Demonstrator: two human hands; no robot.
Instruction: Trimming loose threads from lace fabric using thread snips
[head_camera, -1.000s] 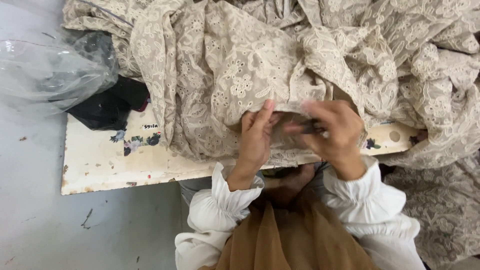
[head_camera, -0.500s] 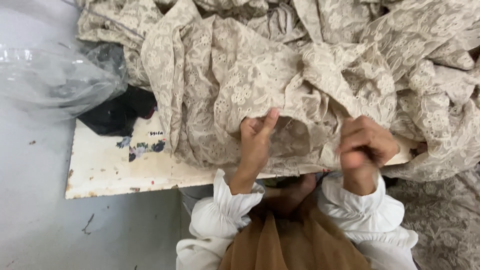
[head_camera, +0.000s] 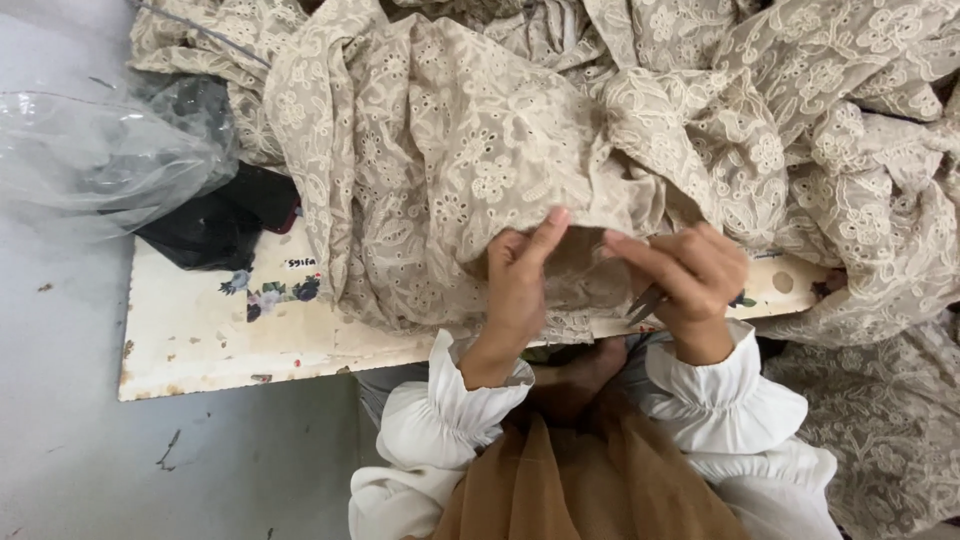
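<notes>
Raised since a moment ago, right hand (head_camera: 690, 285) meets left hand (head_camera: 520, 285) — fingers of both pinching beige lace fabric (head_camera: 450, 170), small metal tool (head_camera: 645, 305) in the right

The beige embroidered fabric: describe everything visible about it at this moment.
The beige embroidered fabric is a thin, lace-like cloth with stitched flowers and small eyelet holes. It lies bunched in deep folds over a worn white board, spilling past its right end toward the floor. The left hand pinches a fold at the near edge, thumb raised. The right hand touches the same edge beside it, holding a small, slim metal tool in its fingers. A clear plastic bag and dark cloth lie at its left.
</notes>
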